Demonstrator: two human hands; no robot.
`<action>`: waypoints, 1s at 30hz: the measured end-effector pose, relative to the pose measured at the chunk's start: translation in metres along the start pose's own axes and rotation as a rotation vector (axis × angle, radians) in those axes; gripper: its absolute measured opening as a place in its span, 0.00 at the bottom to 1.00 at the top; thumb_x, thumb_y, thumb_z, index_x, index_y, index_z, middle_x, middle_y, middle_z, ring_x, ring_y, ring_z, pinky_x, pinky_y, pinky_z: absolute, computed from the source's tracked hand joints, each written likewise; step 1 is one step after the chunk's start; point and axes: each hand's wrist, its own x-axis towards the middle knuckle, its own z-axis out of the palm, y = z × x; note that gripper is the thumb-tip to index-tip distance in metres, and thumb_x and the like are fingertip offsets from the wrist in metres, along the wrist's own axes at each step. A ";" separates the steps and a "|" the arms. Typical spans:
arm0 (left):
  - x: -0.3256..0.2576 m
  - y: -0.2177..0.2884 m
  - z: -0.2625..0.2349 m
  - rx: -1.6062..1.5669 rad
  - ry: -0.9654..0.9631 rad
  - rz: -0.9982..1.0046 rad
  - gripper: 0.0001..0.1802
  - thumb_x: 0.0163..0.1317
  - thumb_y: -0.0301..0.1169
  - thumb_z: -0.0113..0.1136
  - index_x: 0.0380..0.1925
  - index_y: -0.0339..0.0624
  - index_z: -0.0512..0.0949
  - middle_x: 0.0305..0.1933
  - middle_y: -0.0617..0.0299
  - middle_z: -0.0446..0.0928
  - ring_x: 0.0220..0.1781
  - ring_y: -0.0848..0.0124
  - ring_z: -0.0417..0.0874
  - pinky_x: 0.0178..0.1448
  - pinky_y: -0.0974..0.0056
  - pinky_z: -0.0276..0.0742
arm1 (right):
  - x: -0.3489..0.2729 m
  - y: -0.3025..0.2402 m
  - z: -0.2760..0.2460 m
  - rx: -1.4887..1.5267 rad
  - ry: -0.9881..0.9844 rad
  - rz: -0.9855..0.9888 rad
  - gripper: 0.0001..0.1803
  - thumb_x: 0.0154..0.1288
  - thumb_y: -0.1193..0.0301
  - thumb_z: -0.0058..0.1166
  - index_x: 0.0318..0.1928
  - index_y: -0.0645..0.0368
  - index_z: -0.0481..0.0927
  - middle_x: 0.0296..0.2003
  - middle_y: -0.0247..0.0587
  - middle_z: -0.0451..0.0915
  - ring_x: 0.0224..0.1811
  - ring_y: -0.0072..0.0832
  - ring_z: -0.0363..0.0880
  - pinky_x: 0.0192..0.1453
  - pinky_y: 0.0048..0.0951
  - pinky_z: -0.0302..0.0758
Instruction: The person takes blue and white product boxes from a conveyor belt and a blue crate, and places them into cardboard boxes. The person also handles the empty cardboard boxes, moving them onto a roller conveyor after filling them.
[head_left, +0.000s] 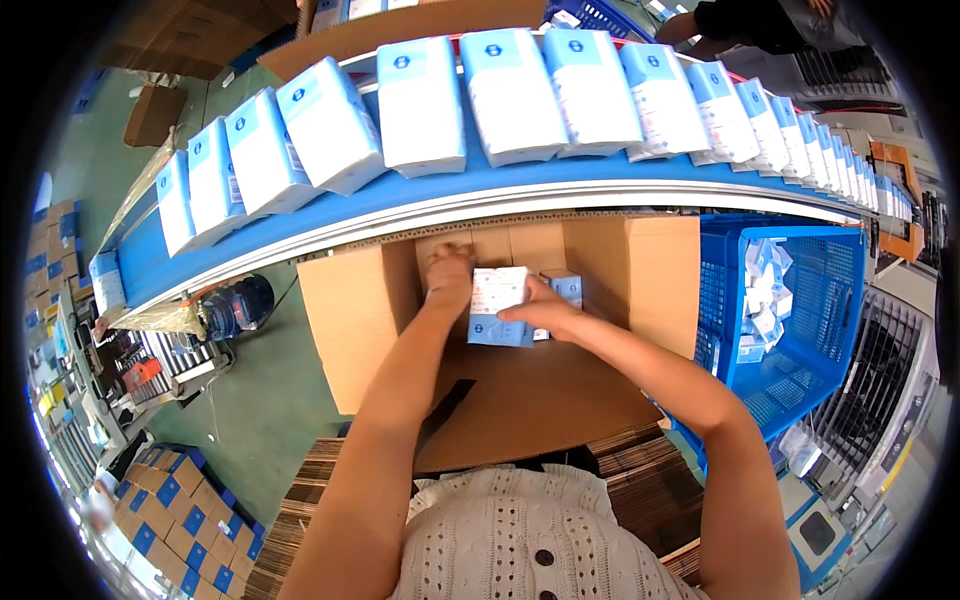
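An open brown cardboard carton (340, 320) stands in front of me with its flaps spread. Inside its mouth, my right hand (545, 308) grips a white and blue box (497, 305) by its right side, the thumb lying on the near face. Just left of that box is my left hand (448, 270), its fingers bent near the carton's far wall. What those fingers hold, if anything, is hidden. A second blue and white box (566, 287) sits behind my right hand, partly covered by it.
Beyond the carton, a blue conveyor (400, 205) carries a long row of white and blue packs (425, 105). A blue crate (800, 385) with small boxes stands at right. Flattened cardboard (655, 480) is stacked below the carton. Packed cartons (185, 520) are piled at lower left.
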 end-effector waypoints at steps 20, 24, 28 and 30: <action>-0.013 -0.025 0.003 0.185 -0.388 -0.021 0.35 0.31 0.38 0.72 0.46 0.43 0.73 0.55 0.56 0.69 0.57 0.63 0.69 0.54 0.59 0.69 | 0.005 0.030 0.041 -1.013 0.269 -0.361 0.21 0.51 0.64 0.54 0.42 0.63 0.67 0.43 0.52 0.65 0.40 0.45 0.71 0.41 0.39 0.73; -0.017 -0.021 -0.014 0.150 -0.404 0.020 0.30 0.37 0.31 0.67 0.46 0.44 0.73 0.51 0.56 0.72 0.54 0.63 0.72 0.53 0.61 0.70 | 0.018 0.060 0.042 -0.705 0.182 -0.454 0.24 0.53 0.61 0.53 0.40 0.68 0.63 0.41 0.55 0.64 0.45 0.49 0.67 0.48 0.41 0.66; -0.018 -0.040 0.015 0.101 -0.233 0.083 0.29 0.42 0.31 0.61 0.50 0.49 0.71 0.53 0.56 0.71 0.55 0.64 0.72 0.55 0.62 0.68 | 0.025 0.081 0.080 -1.084 0.150 -0.402 0.12 0.54 0.68 0.50 0.33 0.66 0.70 0.38 0.54 0.68 0.36 0.46 0.73 0.41 0.41 0.72; -0.017 -0.017 -0.012 0.079 -0.461 0.037 0.31 0.48 0.36 0.55 0.56 0.50 0.64 0.58 0.53 0.65 0.58 0.62 0.68 0.58 0.63 0.65 | 0.035 0.087 0.096 -1.264 0.248 -0.455 0.05 0.50 0.74 0.47 0.28 0.62 0.75 0.36 0.50 0.72 0.27 0.39 0.77 0.28 0.35 0.75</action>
